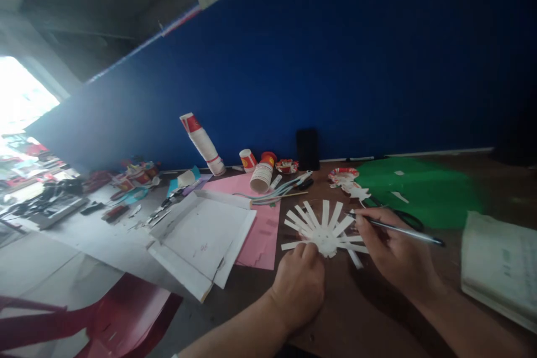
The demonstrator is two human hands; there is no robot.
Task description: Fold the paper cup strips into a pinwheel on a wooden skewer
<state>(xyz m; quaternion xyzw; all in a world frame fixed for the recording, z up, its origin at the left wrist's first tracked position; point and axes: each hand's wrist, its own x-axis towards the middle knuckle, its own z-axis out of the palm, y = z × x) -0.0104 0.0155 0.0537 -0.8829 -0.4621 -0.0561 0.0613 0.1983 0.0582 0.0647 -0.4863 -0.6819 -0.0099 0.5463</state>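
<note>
A white paper cup cut into splayed strips (325,229) lies flat on the brown table (369,313) in front of me. My left hand (300,282) pinches its near edge and holds it down. My right hand (394,249) grips a thin dark pen (403,229), whose tip rests against the strips on the cutout's right side.
A green paper sheet (423,190) and black scissors (405,217) lie behind my right hand. A pink sheet (258,224) and a white folder (201,240) lie to the left. Paper cups (262,174), a stacked cup column (203,144), a phone (307,149), a notebook (499,263) and a red chair (109,319) surround me.
</note>
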